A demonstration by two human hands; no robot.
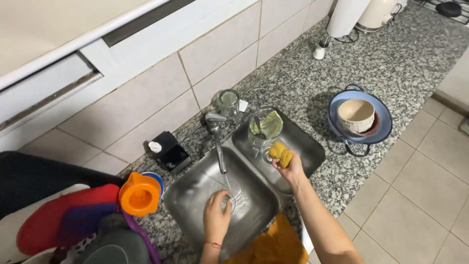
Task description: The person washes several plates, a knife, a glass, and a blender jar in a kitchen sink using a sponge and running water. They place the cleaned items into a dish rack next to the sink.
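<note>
Head view: left hand (215,218) grips a glass (227,201) under the tap (218,146) in the sink (188,195); right hand (290,168) pinches a yellow sponge (281,153) shut.

A speckled granite countertop (405,63) holds a double steel sink (195,195), a blue pan (383,128) with a cream bowl (356,115) at right, a black scale (171,151) and orange juicer (140,194) at left.
</note>
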